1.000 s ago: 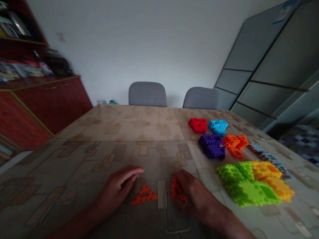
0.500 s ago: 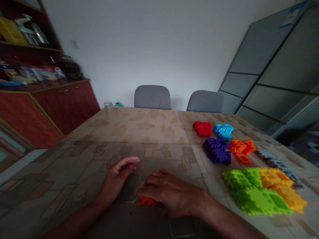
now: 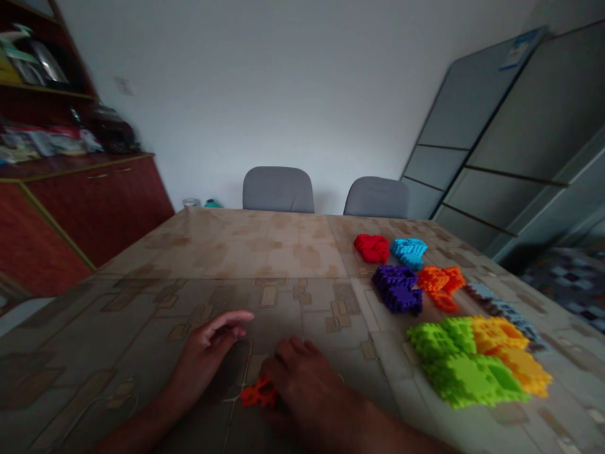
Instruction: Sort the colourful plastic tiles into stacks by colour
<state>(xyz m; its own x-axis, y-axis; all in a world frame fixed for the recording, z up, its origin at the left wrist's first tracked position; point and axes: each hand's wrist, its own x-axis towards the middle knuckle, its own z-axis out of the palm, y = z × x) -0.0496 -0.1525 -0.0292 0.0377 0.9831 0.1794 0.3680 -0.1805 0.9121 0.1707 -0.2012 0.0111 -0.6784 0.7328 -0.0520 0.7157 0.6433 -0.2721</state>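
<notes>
My right hand (image 3: 307,388) is low in the middle, its fingers closed over an orange interlocking plastic block (image 3: 259,393). Only the block's toothed left end shows, close to the tabletop; the hand covers the rest. To the left, my left hand (image 3: 201,356) hovers near the block without touching it. Its index finger is stretched out, apart from the thumb, and nothing lies between them.
On the right of the patterned table (image 3: 227,243) are groups of blocks: red (image 3: 372,248), light blue (image 3: 409,252), purple (image 3: 397,289), orange (image 3: 442,285), grey (image 3: 508,312), green (image 3: 472,372) and yellow (image 3: 515,353). Two grey chairs (image 3: 278,189) stand behind.
The view has swung slightly right, so the table and blocks sit further left in the picture. More of the orange block now shows beside my right hand. My left hand keeps its pose.
</notes>
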